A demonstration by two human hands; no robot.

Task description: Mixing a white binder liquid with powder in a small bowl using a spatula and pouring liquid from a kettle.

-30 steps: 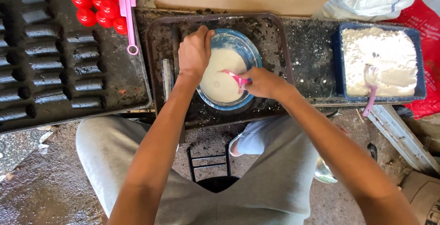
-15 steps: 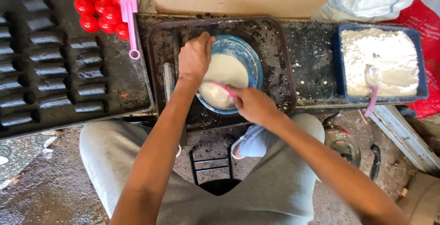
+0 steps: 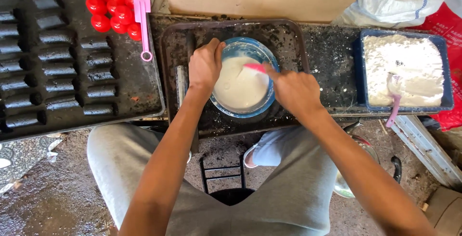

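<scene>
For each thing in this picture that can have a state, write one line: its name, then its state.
Blue bowl: part full of white batter, upright on the dark tray.
Left hand: gripping the bowl's rim.
Right hand: holding a pink spatula in the batter.
Blue tub: filled with white powder, pink scoop stuck in.
Second pink spatula: lying unused.

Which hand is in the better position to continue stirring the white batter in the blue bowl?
Probably the right hand: it already grips the pink spatula, whose end sits in the white batter. The left hand rests on the blue bowl rim and seems better kept there to steady it.
</scene>
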